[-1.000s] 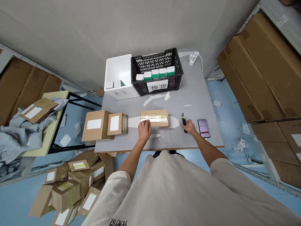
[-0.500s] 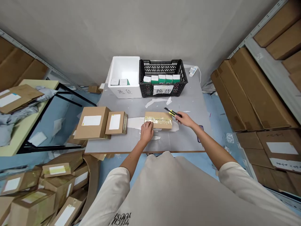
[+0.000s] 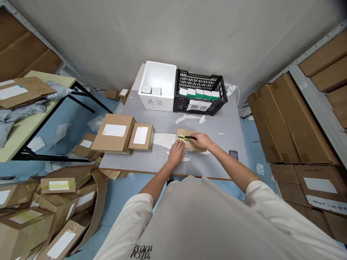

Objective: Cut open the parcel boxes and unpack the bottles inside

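A small cardboard box (image 3: 190, 140) wrapped in shiny clear tape lies flat on the grey table. My left hand (image 3: 176, 153) rests on its near left corner, with the fingers curled over the edge. My right hand (image 3: 202, 141) is shut on a yellow and black utility knife (image 3: 188, 137), which lies across the taped top with its tip pointing left. The hand hides the box's right end. The blade is too small to make out.
The grey table (image 3: 214, 144) holds two labelled cardboard boxes (image 3: 114, 133) to the left, a white foam box (image 3: 157, 86), a black plastic crate (image 3: 200, 92) with small boxes, and a phone (image 3: 233, 155). Stacked cartons fill the shelves on both sides, and loose parcels lie on the floor.
My right hand has brought the knife from the box's right side onto its taped top. My left hand stays on the box, and the view has turned slightly.
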Motion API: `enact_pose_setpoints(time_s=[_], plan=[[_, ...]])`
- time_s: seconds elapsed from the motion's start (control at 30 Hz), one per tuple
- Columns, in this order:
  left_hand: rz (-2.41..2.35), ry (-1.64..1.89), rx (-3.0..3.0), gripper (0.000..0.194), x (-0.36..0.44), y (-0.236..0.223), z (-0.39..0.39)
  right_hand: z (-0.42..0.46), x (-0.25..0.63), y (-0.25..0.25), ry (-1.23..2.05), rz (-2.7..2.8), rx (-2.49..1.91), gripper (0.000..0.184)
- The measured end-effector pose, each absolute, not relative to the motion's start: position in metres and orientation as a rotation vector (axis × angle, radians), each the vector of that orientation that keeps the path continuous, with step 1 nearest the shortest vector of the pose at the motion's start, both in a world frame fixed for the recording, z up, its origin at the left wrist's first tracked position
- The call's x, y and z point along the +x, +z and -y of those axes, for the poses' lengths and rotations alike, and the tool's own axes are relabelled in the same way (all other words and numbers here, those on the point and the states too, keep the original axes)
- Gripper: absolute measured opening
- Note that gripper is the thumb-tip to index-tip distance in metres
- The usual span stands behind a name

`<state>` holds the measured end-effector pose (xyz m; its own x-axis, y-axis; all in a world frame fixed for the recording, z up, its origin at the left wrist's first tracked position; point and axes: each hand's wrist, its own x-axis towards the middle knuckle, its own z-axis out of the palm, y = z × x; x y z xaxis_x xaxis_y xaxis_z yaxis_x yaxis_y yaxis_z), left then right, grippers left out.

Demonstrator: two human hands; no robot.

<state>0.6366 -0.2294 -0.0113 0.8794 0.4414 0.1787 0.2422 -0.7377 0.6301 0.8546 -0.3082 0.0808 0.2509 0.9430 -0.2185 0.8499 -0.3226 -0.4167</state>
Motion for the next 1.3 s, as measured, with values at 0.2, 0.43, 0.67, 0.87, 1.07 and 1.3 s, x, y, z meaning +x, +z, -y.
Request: enact_pose_setpoints(time_s=[0.2,0.43,0.67,0.87,1.07,1.3], plan=[[-0.478,0.425,2.443,0.062,0.636,-0.012,0.228,0.306,0.848,0.086,0.62,1.673,-2.341,0.031],[-0.468,0.419,2.478,0.062,0.637,-0.01,0.227,0.305,0.846,0.084,0.648,1.651,-2.352,0.033],[-0.478,0.287,2.677,0.062,0.637,-0.001,0.227,0.298,0.842,0.102,0.643,1.86,-2.525,0.038],[-0.481,0.259,2.71,0.064,0.636,0.0,0.229,0.301,0.846,0.113,0.663,1.912,-2.598,0.036],[-0.5,0.229,2.725,0.062,0.636,0.002,0.232,0.313,0.853,0.112,0.68,1.91,-2.643,0.036],[-0.539,0.21,2.733,0.06,0.639,0.004,0.235,0.346,0.879,0.111,0.658,1.87,-2.743,0.032]])
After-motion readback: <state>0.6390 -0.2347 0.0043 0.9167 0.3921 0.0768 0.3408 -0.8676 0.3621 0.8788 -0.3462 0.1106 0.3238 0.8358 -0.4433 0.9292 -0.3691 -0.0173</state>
